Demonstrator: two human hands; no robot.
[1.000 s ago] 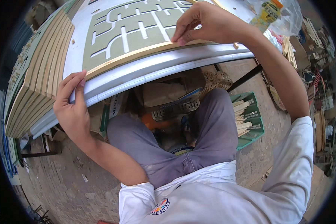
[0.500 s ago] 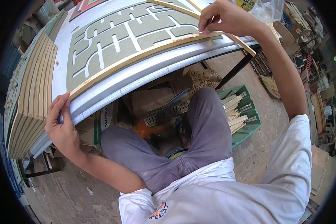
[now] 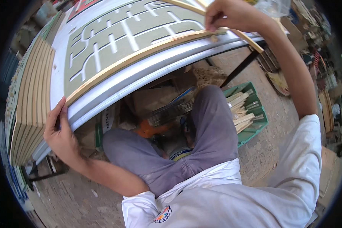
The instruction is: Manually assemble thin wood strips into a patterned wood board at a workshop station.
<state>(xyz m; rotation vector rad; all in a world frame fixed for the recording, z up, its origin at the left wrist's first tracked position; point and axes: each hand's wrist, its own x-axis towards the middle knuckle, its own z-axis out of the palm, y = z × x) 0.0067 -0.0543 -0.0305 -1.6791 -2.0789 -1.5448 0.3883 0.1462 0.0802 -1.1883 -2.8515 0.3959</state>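
The scene is filled at its far side by a white table (image 3: 58, 81), on which a large grey-green panel (image 3: 123, 45) cut through with branching slots is laid flat. To the left, a thick stack of boards (image 3: 32, 87) is seen edge-on. Along the near edge of the panel a long, slender wooden strip (image 3: 140, 54) is held; whether it is rested on the panel's rim or butted against it cannot be told. The strip can be judged light and fairly stiff along its length, though some bowing or whipping may be expected if it is lifted by one end alone, and snapping is possible under a hard bend. Bare wood should be gripped without much slipping, so it is best taken near both ends. Below and to the right, on the floor, a green crate (image 3: 254, 131) is placed, in which pale wooden sticks (image 3: 245, 121) are piled loosely. Under the table a slatted crate (image 3: 171, 114) is partly hidden, and its contents cannot be made out. Smallest in the view, the left hand (image 3: 62, 133) is pinched on the strip's near left end, between thumb and finger, and the right hand (image 3: 235, 17) is closed at the fingertips on it toward the far right end.
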